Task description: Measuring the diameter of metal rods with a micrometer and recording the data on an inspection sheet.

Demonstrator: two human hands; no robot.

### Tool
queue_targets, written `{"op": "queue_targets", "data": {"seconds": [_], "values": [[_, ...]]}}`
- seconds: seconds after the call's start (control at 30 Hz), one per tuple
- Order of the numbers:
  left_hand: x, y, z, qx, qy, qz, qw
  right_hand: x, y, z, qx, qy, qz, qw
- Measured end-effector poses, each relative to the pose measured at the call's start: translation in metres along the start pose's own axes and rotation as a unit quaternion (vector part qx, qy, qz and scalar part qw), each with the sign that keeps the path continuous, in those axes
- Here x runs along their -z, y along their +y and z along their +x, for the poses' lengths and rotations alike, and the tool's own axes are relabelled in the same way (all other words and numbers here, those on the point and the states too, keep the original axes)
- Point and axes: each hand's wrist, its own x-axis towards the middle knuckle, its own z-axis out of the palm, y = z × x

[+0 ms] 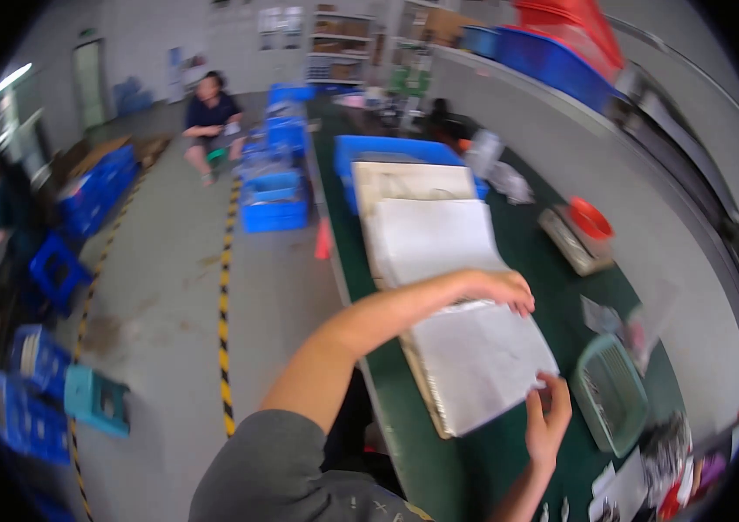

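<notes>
An open binder [431,396] of white sheets lies lengthwise on the green-topped table, its backing board showing along the left edge and at the far end. My left arm reaches across it. My left hand [502,287] hangs over the right edge of the pages, its fingers loosely bent and nothing visible in them. At the near right corner of the nearer white sheet [487,365] is my right hand [549,419], thumb and fingers apart, fingertips at the paper's edge. Blur hides whether either hand touches the paper.
Right of the binder stands a pale green basket [611,396]. Farther back are a red-orange cup [591,217] and a blue bin [400,148]. Blue crates [274,204] line the table's left side. A seated person [211,122] is in the aisle; a teal stool [97,400] stands left.
</notes>
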Motion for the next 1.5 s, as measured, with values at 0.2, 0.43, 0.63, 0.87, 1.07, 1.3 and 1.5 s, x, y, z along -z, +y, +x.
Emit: {"op": "queue_targets", "data": {"seconds": [0.2, 0.43, 0.63, 0.87, 1.07, 1.3, 1.5], "values": [[-0.021, -0.064, -0.025, -0.009, 0.041, -0.158, 0.987, -0.003, 0.033, -0.070, 0.020, -0.087, -0.202, 0.975], [-0.136, -0.066, 0.025, -0.008, -0.035, -0.200, 0.979, 0.015, 0.046, -0.137, -0.021, -0.088, -0.313, 0.945], [-0.167, -0.076, 0.015, -0.083, 0.010, -0.196, 0.977, 0.011, 0.047, -0.136, -0.037, -0.078, -0.313, 0.946], [-0.164, -0.077, 0.015, -0.095, 0.006, -0.213, 0.972, 0.015, 0.049, -0.134, -0.038, -0.087, -0.295, 0.951], [-0.162, -0.072, 0.012, -0.077, 0.008, -0.193, 0.978, 0.016, 0.048, -0.134, -0.042, -0.085, -0.287, 0.953], [-0.162, -0.067, 0.006, -0.098, 0.066, -0.216, 0.969, 0.015, 0.051, -0.136, -0.032, -0.079, -0.297, 0.951], [-0.160, -0.055, -0.004, -0.135, 0.113, -0.152, 0.973, 0.018, 0.051, -0.135, -0.031, -0.083, -0.286, 0.954]]}}
